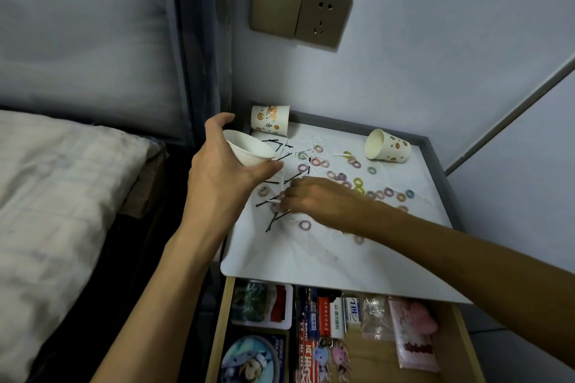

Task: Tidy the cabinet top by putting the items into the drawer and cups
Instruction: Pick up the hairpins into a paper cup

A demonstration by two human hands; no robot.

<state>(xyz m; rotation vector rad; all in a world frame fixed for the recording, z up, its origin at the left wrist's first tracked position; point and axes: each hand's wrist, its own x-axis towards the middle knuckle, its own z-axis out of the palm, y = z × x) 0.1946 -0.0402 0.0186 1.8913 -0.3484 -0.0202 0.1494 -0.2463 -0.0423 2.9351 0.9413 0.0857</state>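
Paper cup (pixel 249 148) gripped by left fingers (pixel 267 169), right fingers (pixel 289 196) over black hairpins (pixel 273 141), hold unclear

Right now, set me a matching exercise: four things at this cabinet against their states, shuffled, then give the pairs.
Things:
1 left hand
2 right hand
3 drawer
4 spotted cup at the right

States:
A lies on its side
B grips a white cup
C pulled open
D fingertips down among hairpins

Pairs: 1-B, 2-D, 3-C, 4-A
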